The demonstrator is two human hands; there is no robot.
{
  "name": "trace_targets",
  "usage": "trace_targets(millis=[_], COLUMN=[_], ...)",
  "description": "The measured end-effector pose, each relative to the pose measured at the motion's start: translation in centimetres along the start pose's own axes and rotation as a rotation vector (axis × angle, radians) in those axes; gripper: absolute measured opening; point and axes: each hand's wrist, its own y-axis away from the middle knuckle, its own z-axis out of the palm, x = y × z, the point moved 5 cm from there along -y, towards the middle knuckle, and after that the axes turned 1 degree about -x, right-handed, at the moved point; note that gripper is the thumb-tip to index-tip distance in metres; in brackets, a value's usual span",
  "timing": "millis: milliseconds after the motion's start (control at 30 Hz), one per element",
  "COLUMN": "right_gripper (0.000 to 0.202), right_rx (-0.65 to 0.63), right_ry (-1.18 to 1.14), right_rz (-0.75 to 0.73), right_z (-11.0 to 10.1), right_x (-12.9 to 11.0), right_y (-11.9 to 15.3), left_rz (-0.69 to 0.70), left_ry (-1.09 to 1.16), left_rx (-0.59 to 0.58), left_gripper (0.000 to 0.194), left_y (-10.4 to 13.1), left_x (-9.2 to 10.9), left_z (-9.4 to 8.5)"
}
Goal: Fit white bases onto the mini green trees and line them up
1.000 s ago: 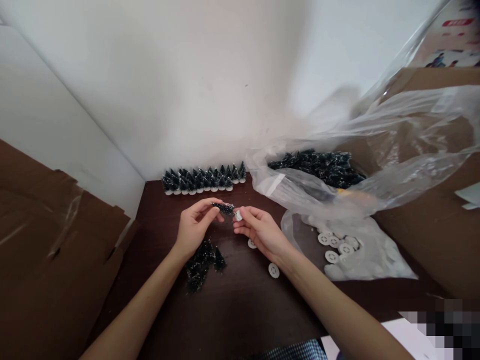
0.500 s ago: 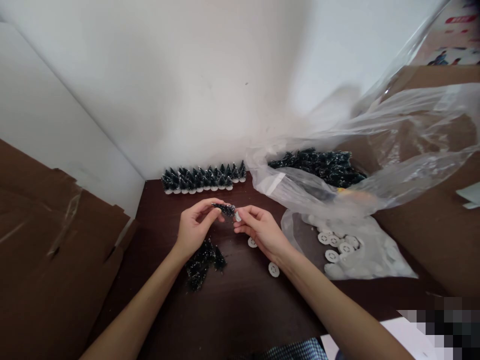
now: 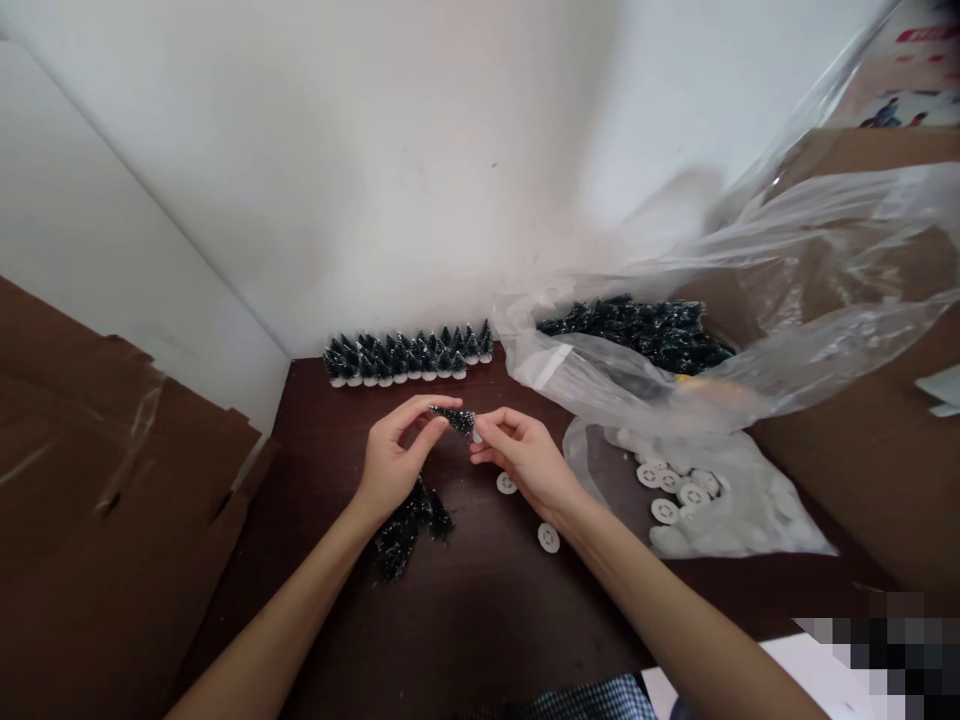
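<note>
Between my two hands lies a small dark green miniature Christmas tree [image 3: 454, 418] with white flecks, tilted sideways with its tip to the left. My left hand [image 3: 401, 447] pinches it by the tip end between thumb and fingers. In the fingers of my right hand [image 3: 519, 448] is a white round base [image 3: 476, 436], mostly hidden, against the tree's bottom end. Below my left hand a few loose trees [image 3: 409, 530] lie on the dark table [image 3: 480, 620]. Two white bases, one partly under my right hand [image 3: 507, 483] and one by my wrist [image 3: 549, 538], rest nearby.
Rows of upright trees on white bases [image 3: 397, 360] stand along the wall. At the back right, a clear plastic bag [image 3: 600, 385] holds many loose trees [image 3: 645, 335]. Another bag [image 3: 750, 520] holds white bases. Cardboard [image 3: 112, 480] flanks the left side, with more on the right [image 3: 870, 470].
My left hand has shifted slightly right with the tree. The gap between the tree's bottom end and the white base in my right hand has closed.
</note>
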Motion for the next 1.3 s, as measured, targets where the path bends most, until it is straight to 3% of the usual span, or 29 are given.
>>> trace_targets(millis=[133,300,367,767,1033,1300], right_gripper=[0.032,0.03,0.031,0.05,0.024,0.016], right_rx=[-0.027,-0.056,-0.064,-0.085,-0.169,-0.138], right_ry=[0.054,0.122,0.145,0.314,0.523,0.575], right_rz=[-0.038,-0.095,-0.118,-0.212,-0.249,-0.252], right_z=[0.1,0.4,0.5,1.1,1.1,0.5], right_x=[-0.3,-0.5,-0.4,-0.4,-0.7,-1.0], right_y=[0.1,0.2,0.2,0.6,0.5,0.1], left_rz=[0.041,0.091,0.112,0.145,0.177,0.169], left_ry=[0.066,0.069,0.012,-0.119,-0.175,-0.182], left_rx=[-0.059,-0.158,-0.164,-0.206,-0.334,-0.324], left_gripper=[0.024,0.061,0.068,0.067,0.081,0.079], left_y=[0.1,0.6,0.7,0.9,0.7,0.7], left_x=[0.3,0.4,0.5,0.8,0.9,1.0], left_z=[0.4,1.5,1.7,1.6,1.8,2.0])
